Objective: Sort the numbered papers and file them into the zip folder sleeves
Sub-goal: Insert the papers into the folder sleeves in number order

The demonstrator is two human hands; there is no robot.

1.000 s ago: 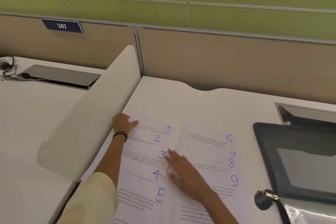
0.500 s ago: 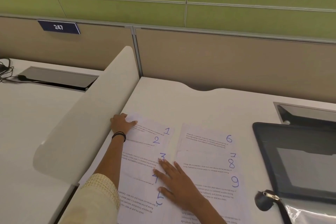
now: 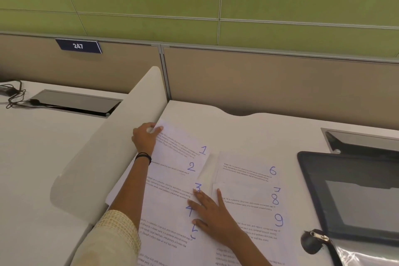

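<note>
From the head camera: the zip folder lies open on the desk, well off to the right of the right hand. Its dark frame surrounds a grey sleeve, and I cannot tell whether any paper is inside. Its zipper pull sits near that hand's wrist side.

The numbered papers lie in two fanned columns between the hands and around them. The left column shows 1 to 5 and the right column shows 6 to 9.

The left hand pinches the far left corner of sheet 1, thumb on top, beside the white divider.

The right hand lies flat with its fingers spread wide. It presses on the sheets where the columns meet and partly covers the numbers 3, 4 and 5.
</note>
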